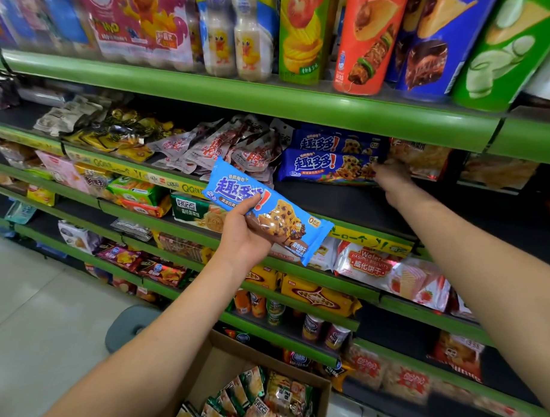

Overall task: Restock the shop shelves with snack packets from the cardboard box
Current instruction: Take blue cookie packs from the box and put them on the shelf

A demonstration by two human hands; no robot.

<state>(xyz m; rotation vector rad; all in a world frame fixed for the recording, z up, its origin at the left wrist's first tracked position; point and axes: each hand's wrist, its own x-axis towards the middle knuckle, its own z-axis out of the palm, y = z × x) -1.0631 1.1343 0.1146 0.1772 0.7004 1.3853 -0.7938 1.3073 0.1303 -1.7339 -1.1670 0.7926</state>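
My left hand (246, 235) grips a light-blue chocolate-chip cookie packet (285, 219) in front of the second shelf, tilted down to the right. My right hand (391, 178) reaches onto that shelf and touches the right end of the lower of two stacked dark-blue cookie packets (326, 166); whether its fingers grip the packet is hidden. The open cardboard box (228, 359) sits at the bottom centre, holding several green and yellow snack packets (254, 398).
Green-edged shelves (271, 96) run across the view. Chip tubes (367, 40) and drink bottles stand on the top shelf. Bare dark shelf surface (345, 201) lies below the dark-blue packets. Wafer packs (390, 271) and biscuits fill lower shelves. Tiled floor lies at left.
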